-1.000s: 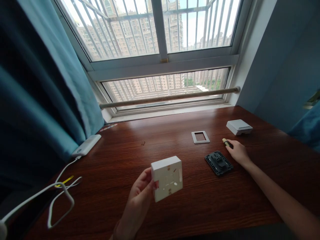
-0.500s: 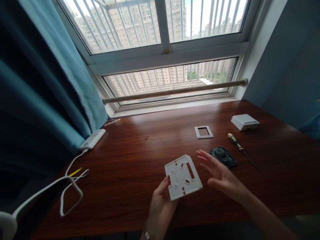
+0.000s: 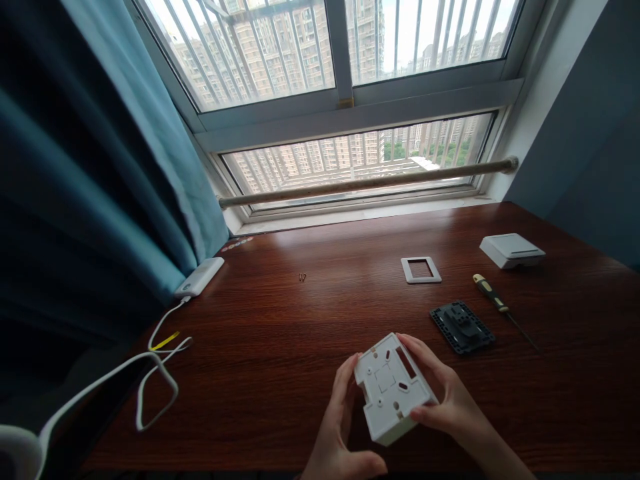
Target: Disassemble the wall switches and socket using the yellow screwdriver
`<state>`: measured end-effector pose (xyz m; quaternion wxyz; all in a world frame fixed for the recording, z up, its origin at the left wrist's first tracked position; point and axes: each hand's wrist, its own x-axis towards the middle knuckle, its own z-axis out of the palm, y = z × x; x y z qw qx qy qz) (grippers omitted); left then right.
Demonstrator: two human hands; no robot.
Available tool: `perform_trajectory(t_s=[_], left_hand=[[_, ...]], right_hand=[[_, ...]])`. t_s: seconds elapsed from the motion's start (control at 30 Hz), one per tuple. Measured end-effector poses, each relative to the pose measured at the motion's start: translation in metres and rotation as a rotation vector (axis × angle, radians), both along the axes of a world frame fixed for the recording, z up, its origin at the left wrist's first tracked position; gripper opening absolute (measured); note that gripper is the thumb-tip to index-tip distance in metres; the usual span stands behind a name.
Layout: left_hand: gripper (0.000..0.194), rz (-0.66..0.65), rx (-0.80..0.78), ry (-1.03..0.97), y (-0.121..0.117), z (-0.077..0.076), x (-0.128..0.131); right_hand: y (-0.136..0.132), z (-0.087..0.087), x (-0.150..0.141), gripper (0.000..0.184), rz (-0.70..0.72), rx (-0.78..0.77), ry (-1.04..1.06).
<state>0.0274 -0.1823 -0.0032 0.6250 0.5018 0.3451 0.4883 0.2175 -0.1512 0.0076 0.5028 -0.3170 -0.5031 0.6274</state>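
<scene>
A white square socket back box (image 3: 387,383) is held over the near part of the table, its flat slotted back turned up toward me. My right hand (image 3: 445,393) grips its right side, fingers along the far corner and thumb on the near corner. My left hand (image 3: 337,427) is at its left side with the fingertips at the edge; the thumb is spread away, below the box. Beyond the right hand lies a dark grey socket plate (image 3: 461,327). Further back is a white square frame (image 3: 421,271). Two small screws (image 3: 302,277) lie left of the frame.
A screwdriver (image 3: 493,297) lies at the right, with a white box-shaped unit (image 3: 513,250) behind it. At the left are a white power bank (image 3: 200,277), its white cable (image 3: 155,393) and a yellow strip (image 3: 165,341). A blue curtain (image 3: 165,167) hangs beside the window.
My right hand has moved in from the right and taken hold of the box. My left thumb has come away from it. The box has tilted, showing its near side, and the view has shifted slightly.
</scene>
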Motion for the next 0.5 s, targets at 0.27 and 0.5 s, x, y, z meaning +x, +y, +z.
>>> perform_trajectory(t_s=[0.27, 0.5], left_hand=[[0.083, 0.441, 0.123, 0.382, 0.043, 0.022, -0.045], [0.075, 1.164, 0.228, 0.732, 0.191, 0.021, -0.163]], right_hand=[[-0.001, -0.015, -0.01, 0.065, -0.182, 0.043, -0.142], [-0.011, -0.026, -0.005, 0.039, -0.28, 0.044, -0.433]])
